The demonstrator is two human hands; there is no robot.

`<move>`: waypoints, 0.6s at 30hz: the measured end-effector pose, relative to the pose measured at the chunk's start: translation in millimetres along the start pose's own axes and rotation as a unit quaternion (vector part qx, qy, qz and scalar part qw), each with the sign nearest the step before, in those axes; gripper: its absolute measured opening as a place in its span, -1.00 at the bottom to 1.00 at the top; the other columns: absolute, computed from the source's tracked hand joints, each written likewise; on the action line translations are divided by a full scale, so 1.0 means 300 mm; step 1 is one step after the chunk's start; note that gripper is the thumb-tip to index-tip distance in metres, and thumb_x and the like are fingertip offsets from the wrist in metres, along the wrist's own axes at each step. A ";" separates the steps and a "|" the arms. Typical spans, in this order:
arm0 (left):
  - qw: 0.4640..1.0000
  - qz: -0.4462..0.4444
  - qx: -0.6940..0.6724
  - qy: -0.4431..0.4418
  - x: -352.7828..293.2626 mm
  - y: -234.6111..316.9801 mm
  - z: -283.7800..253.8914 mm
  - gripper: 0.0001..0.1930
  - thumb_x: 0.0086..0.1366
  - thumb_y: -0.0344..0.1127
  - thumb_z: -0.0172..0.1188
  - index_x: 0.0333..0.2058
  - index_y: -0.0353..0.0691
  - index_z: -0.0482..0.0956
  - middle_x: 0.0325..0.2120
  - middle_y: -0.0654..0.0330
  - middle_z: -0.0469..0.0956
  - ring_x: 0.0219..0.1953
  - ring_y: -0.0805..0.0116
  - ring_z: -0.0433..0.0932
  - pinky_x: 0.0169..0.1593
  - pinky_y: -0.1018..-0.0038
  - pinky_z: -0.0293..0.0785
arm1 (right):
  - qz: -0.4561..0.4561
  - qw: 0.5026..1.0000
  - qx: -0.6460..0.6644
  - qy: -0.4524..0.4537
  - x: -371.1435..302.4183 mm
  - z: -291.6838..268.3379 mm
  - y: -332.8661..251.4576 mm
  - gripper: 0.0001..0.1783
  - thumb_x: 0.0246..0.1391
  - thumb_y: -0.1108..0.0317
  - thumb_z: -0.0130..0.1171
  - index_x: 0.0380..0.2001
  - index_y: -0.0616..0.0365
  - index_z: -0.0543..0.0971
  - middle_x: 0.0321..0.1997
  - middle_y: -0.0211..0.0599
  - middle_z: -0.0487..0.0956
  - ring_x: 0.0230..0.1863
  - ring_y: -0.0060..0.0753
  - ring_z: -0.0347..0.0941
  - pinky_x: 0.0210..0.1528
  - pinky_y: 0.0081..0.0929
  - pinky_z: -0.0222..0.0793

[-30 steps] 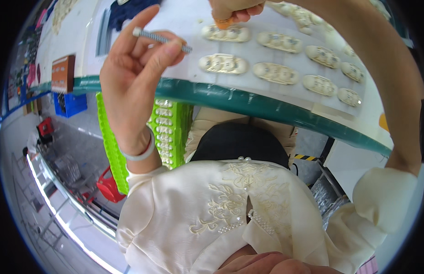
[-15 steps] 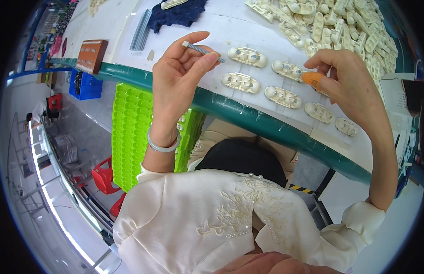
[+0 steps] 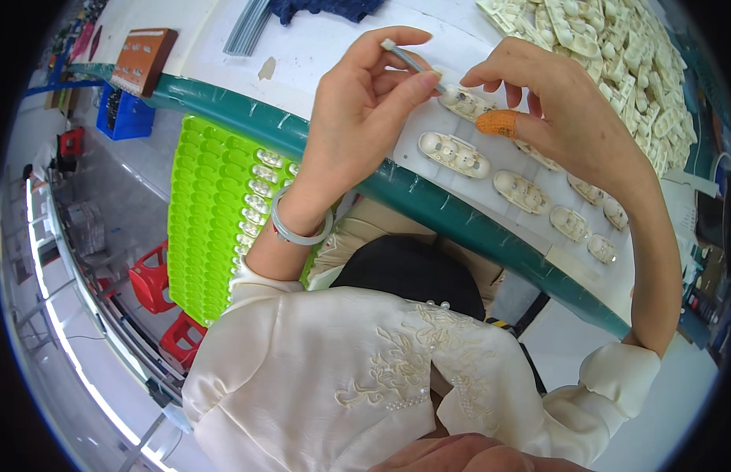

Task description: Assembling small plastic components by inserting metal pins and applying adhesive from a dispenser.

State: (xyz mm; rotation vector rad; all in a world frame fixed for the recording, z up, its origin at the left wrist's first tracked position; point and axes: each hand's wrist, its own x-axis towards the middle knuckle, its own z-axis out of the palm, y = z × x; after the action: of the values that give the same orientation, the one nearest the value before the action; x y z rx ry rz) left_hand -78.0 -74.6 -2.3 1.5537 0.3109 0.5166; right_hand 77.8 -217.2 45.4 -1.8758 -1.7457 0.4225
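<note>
A white worktop (image 3: 302,72) with a green padded edge ran across the upper part of the view, its line bent by the lens. Below it, on the person's left, stood a bright green moulded tray (image 3: 208,204), with pale pieces filling some of its hollows. At the far right of the worktop lay a heap of cream plastic shells (image 3: 617,79). Two red stools (image 3: 151,277) stood on the floor beyond the tray, and a blue bin (image 3: 125,114) sat under the worktop near a brown box (image 3: 143,61). A dark blue cloth (image 3: 322,8) lay at the upper edge, beside grey strips (image 3: 247,30).

The right hand (image 3: 566,110) was over the worktop, its thumb and index finger parted; whether they touched the piece beneath could not be told. The left hand (image 3: 361,110) had its fingers closed on a slim ribbed rod, pinched against the thumb. Cream oval pieces (image 3: 453,155) lay in two rows along the near edge, one of them between the hands. The ribbed rod (image 3: 411,60) slanted, its pale end uppermost. An orange finger cot (image 3: 497,123) covered the right thumb.
</note>
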 end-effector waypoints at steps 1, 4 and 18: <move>1.000 0.004 0.019 -0.008 0.000 -0.005 0.004 -0.69 0.22 -0.54 0.16 -0.04 -0.35 0.40 -0.40 0.23 0.54 -0.31 0.58 0.55 -0.20 0.68 0.49 | -0.001 1.000 -0.002 -0.009 0.013 -0.001 0.002 -0.72 -0.14 0.57 0.25 -0.27 0.14 0.56 -0.34 -0.39 0.51 -0.46 -0.48 0.37 -0.46 -0.58 0.31; 1.000 0.009 0.000 -0.002 0.001 -0.019 0.004 -0.67 0.23 -0.52 0.16 -0.02 -0.35 0.41 -0.37 0.20 0.55 -0.28 0.54 0.56 -0.17 0.66 0.49 | 0.024 0.999 0.009 -0.042 0.045 -0.002 0.011 -0.85 -0.09 0.50 0.19 -0.36 0.20 0.55 -0.41 -0.20 0.54 -0.39 -0.24 0.46 -0.30 -0.36 0.39; 0.999 0.042 0.026 -0.008 -0.006 -0.058 0.006 -0.69 0.20 -0.50 0.20 -0.06 -0.30 0.45 -0.32 0.25 0.54 -0.26 0.59 0.51 -0.14 0.67 0.48 | 0.035 0.988 0.022 -0.148 0.100 -0.029 0.024 -0.83 -0.02 0.53 0.02 -0.32 0.27 0.54 -0.42 -0.21 0.55 -0.39 -0.38 0.48 -0.29 -0.46 0.44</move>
State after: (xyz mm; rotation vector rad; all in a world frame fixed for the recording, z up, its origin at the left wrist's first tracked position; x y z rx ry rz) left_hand -76.6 -75.9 -19.7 1.6264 0.2500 0.5645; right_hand 92.0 -189.2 52.2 -1.9250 -1.8407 0.7955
